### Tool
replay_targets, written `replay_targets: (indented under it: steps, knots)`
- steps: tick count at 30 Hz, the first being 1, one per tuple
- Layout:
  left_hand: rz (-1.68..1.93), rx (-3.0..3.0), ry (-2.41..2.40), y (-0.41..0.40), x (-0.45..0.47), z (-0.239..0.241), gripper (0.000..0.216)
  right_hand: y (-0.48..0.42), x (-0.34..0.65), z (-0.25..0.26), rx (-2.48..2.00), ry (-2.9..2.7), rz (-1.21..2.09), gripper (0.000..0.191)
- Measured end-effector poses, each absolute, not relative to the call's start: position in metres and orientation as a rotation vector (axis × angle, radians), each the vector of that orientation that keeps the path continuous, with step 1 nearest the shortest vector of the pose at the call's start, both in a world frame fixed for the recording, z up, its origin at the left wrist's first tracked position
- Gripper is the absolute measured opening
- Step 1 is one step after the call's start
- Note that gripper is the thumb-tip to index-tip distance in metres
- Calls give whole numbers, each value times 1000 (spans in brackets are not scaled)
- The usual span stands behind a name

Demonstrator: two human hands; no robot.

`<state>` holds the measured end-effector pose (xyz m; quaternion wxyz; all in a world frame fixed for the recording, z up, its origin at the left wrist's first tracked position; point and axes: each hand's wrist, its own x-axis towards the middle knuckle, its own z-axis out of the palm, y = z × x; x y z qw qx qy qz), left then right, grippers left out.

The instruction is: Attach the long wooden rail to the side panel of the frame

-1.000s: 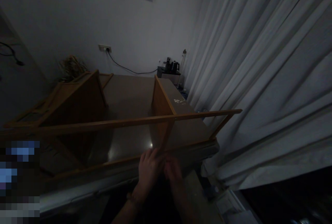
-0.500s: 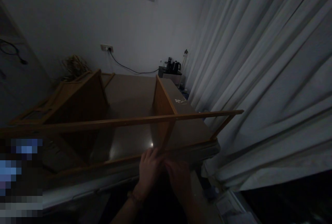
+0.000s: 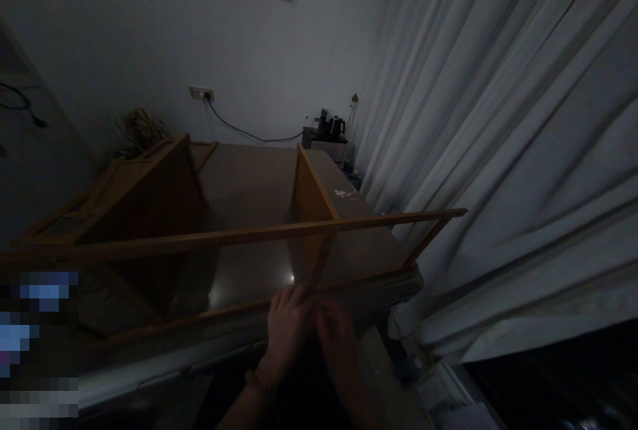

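Note:
A large brown wooden furniture frame point(image 3: 239, 237) lies on its side, with upright panels and a long front rail. My left hand point(image 3: 285, 323) rests at its lower edge rail point(image 3: 229, 310), fingers curled over the wood where the short upright post point(image 3: 321, 260) meets it. Close by on the right, my right hand point(image 3: 336, 333) has its thumb and fingers drawn together just below that joint. Whatever it holds, if anything, is lost in the dark.
The frame lies on a padded surface point(image 3: 164, 343). Long pale curtains point(image 3: 488, 151) hang to the right. By the far wall, a black kettle point(image 3: 337, 126) stands on a small cabinet point(image 3: 326, 149). A black cord point(image 3: 249, 135) runs from the wall socket point(image 3: 201, 93).
My right hand has turned slightly and its fingers have shifted near the joint. My left hand stays on the rail. The view has moved a little.

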<state>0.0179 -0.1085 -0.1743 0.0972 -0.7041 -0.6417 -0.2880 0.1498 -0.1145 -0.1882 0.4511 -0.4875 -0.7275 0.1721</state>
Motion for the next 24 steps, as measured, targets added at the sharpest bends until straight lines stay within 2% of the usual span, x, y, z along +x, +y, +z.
replay_targets:
  steps: [3,12,17,24]
  knots:
    - [-858,-2097,-1917,-108,18,-175,44,-111,159,-187,-1143,-1935,325,19]
    - [-891,-2102,-1916,-108,18,-178,39,-92,176,-190,-948,-2175,148,22]
    - [-870,-2103,-1915,-109,17,-175,42,-94,165,-196,-927,-2080,178,26]
    - [-863,-2093,-1921,-110,17,-173,43,-106,152,-200,-1027,-1873,325,20]
